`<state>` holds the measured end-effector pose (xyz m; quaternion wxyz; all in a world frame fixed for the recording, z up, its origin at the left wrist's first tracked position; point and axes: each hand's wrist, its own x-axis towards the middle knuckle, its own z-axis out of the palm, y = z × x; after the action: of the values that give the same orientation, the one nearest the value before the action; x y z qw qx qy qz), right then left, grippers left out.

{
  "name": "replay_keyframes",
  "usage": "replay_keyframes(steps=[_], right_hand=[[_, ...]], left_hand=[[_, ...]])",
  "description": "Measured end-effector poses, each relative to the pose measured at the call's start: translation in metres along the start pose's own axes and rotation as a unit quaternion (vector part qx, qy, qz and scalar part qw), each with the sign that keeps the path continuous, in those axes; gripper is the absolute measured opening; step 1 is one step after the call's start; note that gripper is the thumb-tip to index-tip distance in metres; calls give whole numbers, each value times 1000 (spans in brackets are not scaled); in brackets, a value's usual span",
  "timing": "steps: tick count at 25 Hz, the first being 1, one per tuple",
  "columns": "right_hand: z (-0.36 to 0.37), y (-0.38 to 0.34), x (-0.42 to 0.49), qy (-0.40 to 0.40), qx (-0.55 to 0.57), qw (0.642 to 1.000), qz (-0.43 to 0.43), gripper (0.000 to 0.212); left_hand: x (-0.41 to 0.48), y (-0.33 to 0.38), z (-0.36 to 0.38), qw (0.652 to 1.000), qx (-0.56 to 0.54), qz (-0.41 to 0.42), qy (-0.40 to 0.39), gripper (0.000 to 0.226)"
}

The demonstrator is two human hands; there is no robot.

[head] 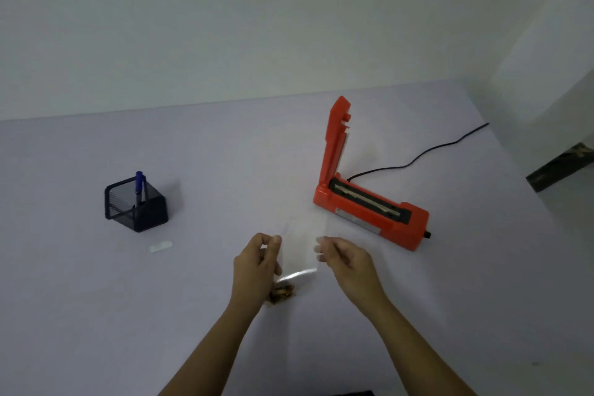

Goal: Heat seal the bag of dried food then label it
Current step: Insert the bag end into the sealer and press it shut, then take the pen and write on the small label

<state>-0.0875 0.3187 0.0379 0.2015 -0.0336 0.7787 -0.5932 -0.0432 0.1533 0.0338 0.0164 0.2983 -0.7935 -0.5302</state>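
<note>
Clear bag of dried food held by both hands in front of an open orange heat sealer.

The left hand (257, 262) pinches the left edge of the transparent plastic bag (300, 249) between thumb and fingers, and the right hand (345, 259) grips the right edge with its fingertips; the bag is held above the white table (96, 315), its mouth end pointing away from the person towards the sealer. The brown dried food (283, 293) sits bunched at the near end, just beside the left wrist. The heat sealer (369, 207) lies to the right with its lid arm raised upright, exposing the sealing strip; a black power cord (427, 154) trails off behind it. On the left stands a black mesh pen holder (136, 204) containing a blue pen (139, 183), and near it a small white label (160, 246) lies flat on the table.
</note>
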Motion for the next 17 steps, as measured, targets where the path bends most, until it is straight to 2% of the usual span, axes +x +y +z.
replay_keyframes(steps=[3, 7, 11, 17], right_hand=[[35, -3, -6, -30, 41, 998, 28, 3], [65, 7, 2, -40, 1, 997, 71, 5], [89, 24, 31, -14, -35, 995, 92, 5], [105, 39, 63, 17, -125, 988, 84, 12]], left_hand=[[-18, -28, -22, 998, -28, -56, 17, 27], [-14, -56, -35, 994, -34, -105, 11, 30], [15, -70, -44, 996, -12, -91, 5, 29], [50, -84, -54, 994, 110, -15, -9, 25]])
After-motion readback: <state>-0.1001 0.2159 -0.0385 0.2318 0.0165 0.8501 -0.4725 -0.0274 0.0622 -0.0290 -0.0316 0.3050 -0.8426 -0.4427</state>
